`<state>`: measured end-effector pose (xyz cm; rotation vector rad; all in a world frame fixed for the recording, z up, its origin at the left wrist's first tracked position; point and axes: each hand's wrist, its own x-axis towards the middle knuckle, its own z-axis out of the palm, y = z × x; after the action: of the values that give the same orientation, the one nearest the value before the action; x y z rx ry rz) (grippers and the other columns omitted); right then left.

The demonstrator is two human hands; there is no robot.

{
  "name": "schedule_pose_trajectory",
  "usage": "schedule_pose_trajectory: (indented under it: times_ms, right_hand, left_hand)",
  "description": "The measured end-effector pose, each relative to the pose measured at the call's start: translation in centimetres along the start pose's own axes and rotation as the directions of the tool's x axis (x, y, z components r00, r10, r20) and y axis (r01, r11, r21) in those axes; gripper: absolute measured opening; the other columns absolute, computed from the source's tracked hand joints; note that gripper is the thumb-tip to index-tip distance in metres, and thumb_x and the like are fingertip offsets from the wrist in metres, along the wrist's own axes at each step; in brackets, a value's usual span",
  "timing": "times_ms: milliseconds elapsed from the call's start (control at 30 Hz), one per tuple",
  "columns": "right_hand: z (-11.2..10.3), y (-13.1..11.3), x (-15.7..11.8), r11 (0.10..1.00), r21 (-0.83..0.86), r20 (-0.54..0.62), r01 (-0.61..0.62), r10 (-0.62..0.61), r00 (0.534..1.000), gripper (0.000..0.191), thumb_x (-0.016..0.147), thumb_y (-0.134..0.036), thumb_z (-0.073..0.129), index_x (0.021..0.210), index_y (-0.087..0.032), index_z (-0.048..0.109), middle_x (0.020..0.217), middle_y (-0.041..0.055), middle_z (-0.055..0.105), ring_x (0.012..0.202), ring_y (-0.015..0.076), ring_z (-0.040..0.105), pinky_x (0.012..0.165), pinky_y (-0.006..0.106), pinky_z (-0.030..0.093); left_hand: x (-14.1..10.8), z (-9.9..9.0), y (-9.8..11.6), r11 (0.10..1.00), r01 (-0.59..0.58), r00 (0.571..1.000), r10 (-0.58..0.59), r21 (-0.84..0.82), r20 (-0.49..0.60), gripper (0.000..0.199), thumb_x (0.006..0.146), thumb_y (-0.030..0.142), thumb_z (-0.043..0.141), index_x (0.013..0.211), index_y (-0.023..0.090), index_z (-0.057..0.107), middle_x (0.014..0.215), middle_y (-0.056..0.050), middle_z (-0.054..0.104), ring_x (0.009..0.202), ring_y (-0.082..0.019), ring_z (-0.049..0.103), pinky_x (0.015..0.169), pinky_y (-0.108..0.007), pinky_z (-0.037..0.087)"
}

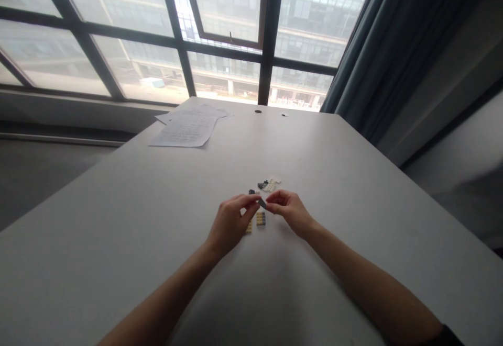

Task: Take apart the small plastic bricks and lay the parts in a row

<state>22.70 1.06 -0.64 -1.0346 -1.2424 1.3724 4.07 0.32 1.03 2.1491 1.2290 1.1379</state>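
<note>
Head view, only one. Left hand (231, 218): grip pinching a thin dark grey piece (262, 203) between thumb and index finger. Right hand (290, 210): grip pinched too, thumb and fingertips at the piece's other end; exact contact small and soft. Task's thing, the grey piece, is between the two hands, tilted, apparently just above the tabletop (353, 189). Fingertip hold at opposite ends probably to steady and angle something this small while leaving its middle in sight.

Just below the piece: yellow-and-grey block (261, 219), lying flat, likely placed near for easy reach. Yellow studded piece (249, 227) beside it, partly hidden by left hand. Small dark part (252, 192) just past left fingertips. Farther out, cream studded pieces (271, 185) with dark bits (262, 184) beside them; grouped loosely, presumably so parts stay visible and out from under the wrists. Papers (184, 129) lie at the far left, well apart from the parts, seemingly out of the way. Forearms angle inward, likely to keep both hands meeting midline.
</note>
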Motion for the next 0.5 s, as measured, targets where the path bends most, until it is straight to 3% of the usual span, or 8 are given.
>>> schedule_pose_trajectory:
  times_ms: [167,367,500]
  right_hand:
    - [1.3,-0.4,-1.1,0.999,0.051,-0.038,-0.006,0.008,0.999,0.026,0.061,-0.032,0.081,0.073,-0.017,0.062,0.061,-0.0006,0.064,0.059,0.0145,0.062,0.061,0.028,0.051]
    - [1.4,-1.1,-1.7,0.964,-0.062,-0.039,0.26,-0.262,0.964,0.016,0.067,-0.027,0.077,0.074,-0.02,0.065,0.082,0.0022,0.066,0.08,0.0165,0.064,0.078,0.031,0.054]
    - [1.3,-1.2,-1.8,0.954,-0.037,0.014,0.296,-0.296,0.955,0.012,0.071,-0.026,0.074,0.08,-0.021,0.066,0.087,0.0025,0.067,0.084,0.0168,0.065,0.081,0.032,0.054]
  left_hand:
    - [-0.4,0.3,0.1,1.0,-0.016,0.995,0.014,-0.02,-0.1,0.01,0.082,0.027,0.063,0.088,0.022,0.069,0.08,0.0,0.071,0.071,-0.014,0.064,0.072,-0.026,0.051]
    - [-0.9,0.0,-0.4,0.957,-0.288,0.955,0.287,-0.012,-0.072,0.008,0.084,0.024,0.061,0.077,0.022,0.065,0.08,-0.003,0.069,0.076,-0.015,0.062,0.075,-0.029,0.05]
    - [-1.1,0.5,-0.6,0.924,-0.381,0.919,0.381,0.029,-0.099,0.008,0.082,0.019,0.062,0.076,0.022,0.065,0.087,-0.003,0.069,0.081,-0.015,0.062,0.077,-0.029,0.05]
